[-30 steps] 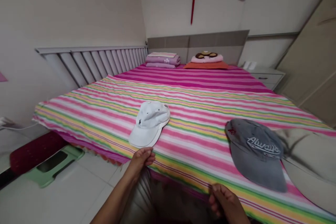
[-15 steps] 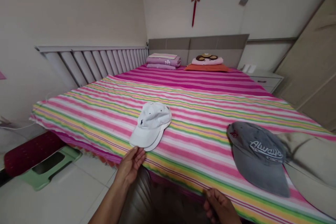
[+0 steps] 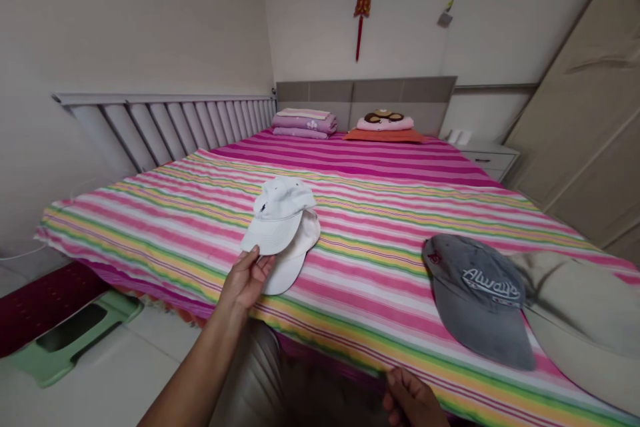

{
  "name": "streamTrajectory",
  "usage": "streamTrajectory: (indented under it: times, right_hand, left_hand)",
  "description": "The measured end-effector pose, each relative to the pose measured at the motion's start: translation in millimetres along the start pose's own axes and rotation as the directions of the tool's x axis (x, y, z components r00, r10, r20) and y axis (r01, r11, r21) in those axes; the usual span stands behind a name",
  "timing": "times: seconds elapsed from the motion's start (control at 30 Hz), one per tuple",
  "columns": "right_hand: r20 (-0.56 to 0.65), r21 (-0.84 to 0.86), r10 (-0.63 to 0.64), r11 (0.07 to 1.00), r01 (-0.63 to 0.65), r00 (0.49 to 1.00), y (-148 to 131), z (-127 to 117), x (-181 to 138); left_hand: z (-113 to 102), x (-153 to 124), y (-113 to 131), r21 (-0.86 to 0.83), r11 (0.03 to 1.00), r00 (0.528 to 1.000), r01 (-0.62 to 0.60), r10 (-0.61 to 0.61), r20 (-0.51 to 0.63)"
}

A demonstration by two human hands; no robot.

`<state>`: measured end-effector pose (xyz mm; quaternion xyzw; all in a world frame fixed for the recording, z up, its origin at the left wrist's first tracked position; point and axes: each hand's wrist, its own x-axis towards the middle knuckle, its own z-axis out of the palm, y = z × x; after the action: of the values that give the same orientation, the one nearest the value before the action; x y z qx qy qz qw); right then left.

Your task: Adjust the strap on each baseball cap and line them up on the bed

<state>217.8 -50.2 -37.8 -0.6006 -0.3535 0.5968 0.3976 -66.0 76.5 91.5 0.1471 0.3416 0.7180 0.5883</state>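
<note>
My left hand (image 3: 246,278) pinches the brim of a white cap (image 3: 277,213) and holds it lifted off a second white cap (image 3: 295,255) that lies under it on the striped bedspread (image 3: 380,207). My right hand (image 3: 411,400) is at the near edge of the bed, low in view, with its fingers curled on the edge of the bedspread. To its upper right lie a grey cap (image 3: 477,297) with white lettering and a beige cap (image 3: 580,320) beside it.
Folded purple bedding (image 3: 303,123) and a pink and orange pillow stack (image 3: 386,127) lie at the headboard. A white nightstand (image 3: 487,153) and a wardrobe (image 3: 590,113) stand at the right. A green stool (image 3: 70,337) sits on the floor at the left, next to a slatted rail (image 3: 165,127).
My left hand reached up to the white cap, took its brim and lifted it, which uncovered a second white cap beneath. My right hand sank lower in the view.
</note>
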Motion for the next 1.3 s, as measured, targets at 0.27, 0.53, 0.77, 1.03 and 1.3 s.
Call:
streamTrajectory:
  times: [0.27,0.53,0.77,1.03,1.3]
  right_hand:
    - [0.117,0.112,-0.065,0.992,0.052,0.991,-41.5,7.0,0.6]
    - [0.147,0.663,-0.42,0.714,0.226,0.895,-125.4,23.4,16.0]
    - [0.098,0.829,-0.15,0.559,0.002,0.984,-107.5,19.2,32.3]
    - [0.227,0.793,-0.143,0.602,-0.097,0.963,-75.6,-4.8,28.8]
    - [0.144,0.763,-0.173,0.646,0.002,0.974,-61.3,-1.0,12.0]
  left_hand:
    - [-12.3,-39.3,-52.6,0.002,0.981,0.963,0.192,-0.189,0.193]
    - [-52.4,-91.1,-127.6,0.029,0.786,0.719,0.618,-0.579,0.383]
    - [-62.4,-96.5,-139.6,0.136,0.752,0.628,0.645,-0.622,0.467]
    - [-49.7,-72.9,-123.6,0.213,0.773,0.667,0.598,-0.627,0.402]
    - [-11.4,-53.9,-104.3,0.286,0.839,0.604,0.463,-0.535,0.591]
